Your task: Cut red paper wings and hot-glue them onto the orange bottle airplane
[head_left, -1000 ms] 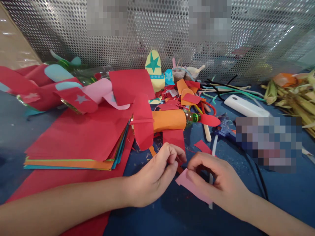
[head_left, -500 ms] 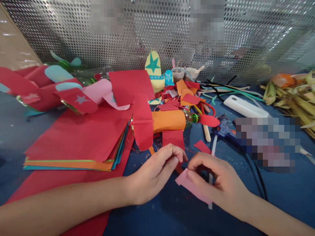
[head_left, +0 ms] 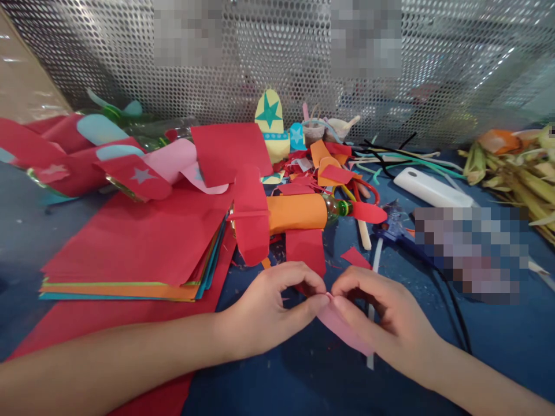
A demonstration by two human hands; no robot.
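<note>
A small piece of pink paper (head_left: 344,330) is pinched between the thumb and fingers of my right hand (head_left: 388,320). My left hand (head_left: 277,309) grips the same paper at its upper left corner, thumb against forefinger, and the fingertips of both hands almost meet there. Just beyond the hands lies a bottle wrapped in orange paper (head_left: 299,212), with red paper wings (head_left: 251,240) at its left end and a red paper strip (head_left: 365,212) at its neck. Part of the pink paper is hidden behind my right thumb.
A stack of coloured paper (head_left: 130,242) lies at left, below paper-wrapped bottles (head_left: 143,173). Paper scraps (head_left: 332,162) are heaped at the back. A blue glue gun (head_left: 394,231) with its cord, a white-handled tool (head_left: 433,188) and dried husks (head_left: 515,179) are at right, before a perforated metal panel (head_left: 277,52).
My left hand, apart from the paper earlier, has moved slightly right and taken hold of the pink paper's corner. My right hand stays in place, holding it.
</note>
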